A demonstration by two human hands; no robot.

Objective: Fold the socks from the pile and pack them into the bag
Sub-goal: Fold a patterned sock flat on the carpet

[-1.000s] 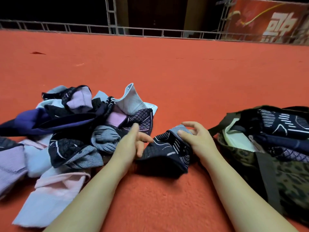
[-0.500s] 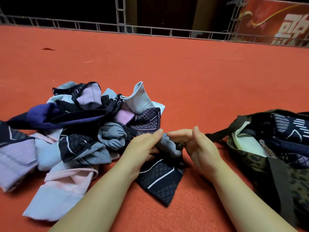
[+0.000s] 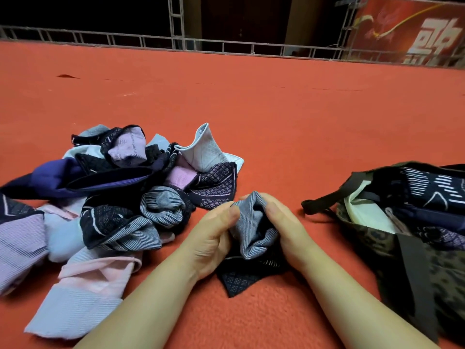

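A dark navy sock with a grey striped cuff (image 3: 253,230) lies bunched on the red carpet between my hands. My left hand (image 3: 214,235) grips its left side and my right hand (image 3: 281,222) grips its right side, both with fingers curled into the cuff. The sock's patterned toe end (image 3: 236,280) sticks out toward me on the carpet. The pile of socks (image 3: 113,197), in navy, lilac, pink and pale blue, sits to the left. The camouflage bag (image 3: 412,248) stands open at the right with folded socks (image 3: 427,190) inside.
Red carpet (image 3: 276,109) stretches away ahead to a low metal railing (image 3: 226,46). A red banner (image 3: 415,31) hangs at the far right. The bag's dark strap (image 3: 324,200) lies on the carpet just right of my right hand.
Both hands have gathered the sock's grey cuff upward and closed round it, bunching the sock between them. Half a second ago it lay flatter with more of the patterned part showing.
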